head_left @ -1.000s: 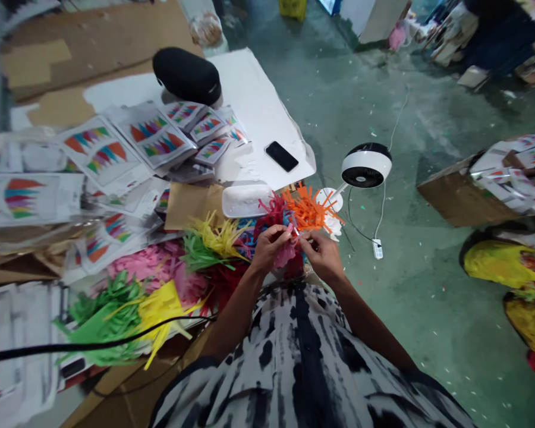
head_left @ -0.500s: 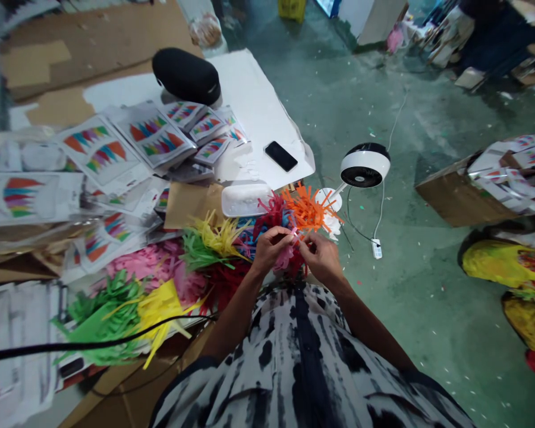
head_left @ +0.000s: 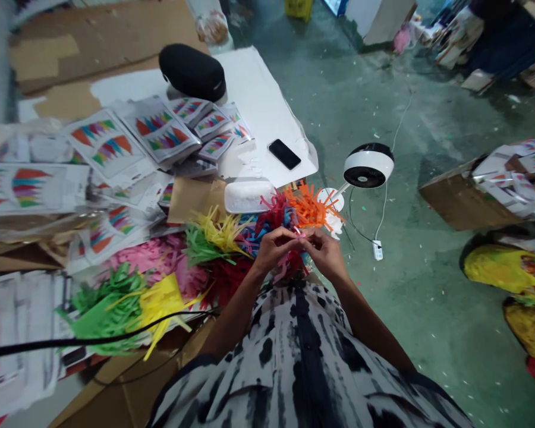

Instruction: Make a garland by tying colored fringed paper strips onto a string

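My left hand [head_left: 274,248] and my right hand [head_left: 324,252] meet in front of my body, fingertips pinched together around a pink paper tassel [head_left: 299,235]. Its fringe hangs partly below my fingers, and the hands cover much of it. Just beyond them lie an orange fringed paper bunch [head_left: 311,205] and a dark red one [head_left: 271,214]. To the left are yellow fringes [head_left: 218,232], green fringes [head_left: 200,244] and pink fringes [head_left: 160,261] in a loose heap.
A white tray [head_left: 247,197], a phone [head_left: 284,154] and a black speaker [head_left: 194,71] are on the table. Printed packets [head_left: 158,131] pile up at left. Right of the table stand a white fan [head_left: 368,166], a power strip [head_left: 377,249] and a cardboard box [head_left: 466,193]. A black cable [head_left: 93,341] crosses the lower left.
My hands have come closer together, with the right fingertips now against the left ones at the pink tassel. The view has shifted slightly.
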`<state>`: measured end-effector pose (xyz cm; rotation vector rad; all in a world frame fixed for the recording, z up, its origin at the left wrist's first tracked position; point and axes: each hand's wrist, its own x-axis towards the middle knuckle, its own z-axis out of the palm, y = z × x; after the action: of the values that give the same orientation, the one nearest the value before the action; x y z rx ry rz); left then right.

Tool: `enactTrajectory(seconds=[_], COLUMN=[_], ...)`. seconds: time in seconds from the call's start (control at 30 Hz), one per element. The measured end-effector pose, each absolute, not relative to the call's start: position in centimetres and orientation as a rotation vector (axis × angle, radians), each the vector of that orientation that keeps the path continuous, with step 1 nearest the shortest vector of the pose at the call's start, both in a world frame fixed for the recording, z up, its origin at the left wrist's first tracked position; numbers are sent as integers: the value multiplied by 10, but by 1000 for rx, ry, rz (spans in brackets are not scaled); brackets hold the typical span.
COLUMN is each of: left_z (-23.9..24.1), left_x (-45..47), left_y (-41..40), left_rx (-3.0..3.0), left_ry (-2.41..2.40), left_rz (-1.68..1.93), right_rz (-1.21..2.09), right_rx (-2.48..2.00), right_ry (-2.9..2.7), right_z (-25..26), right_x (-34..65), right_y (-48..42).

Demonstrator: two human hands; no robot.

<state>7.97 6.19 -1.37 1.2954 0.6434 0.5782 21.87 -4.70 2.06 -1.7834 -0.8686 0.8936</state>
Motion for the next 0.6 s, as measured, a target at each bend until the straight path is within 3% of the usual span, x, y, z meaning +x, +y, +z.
enactTrajectory(seconds=[0.33, 0.6], left_z=[-16, -48], left_x=[78, 51], left_y=[55, 49], left_rx=[1485, 1536], left_ry=[612, 693], left_rz=[589, 495], right_rz=[822, 827], right_rx=[-1769, -1658], right_ry=[-818, -672], right_z=[3, 14], right_x=[221, 223], right_y=[-49, -41])
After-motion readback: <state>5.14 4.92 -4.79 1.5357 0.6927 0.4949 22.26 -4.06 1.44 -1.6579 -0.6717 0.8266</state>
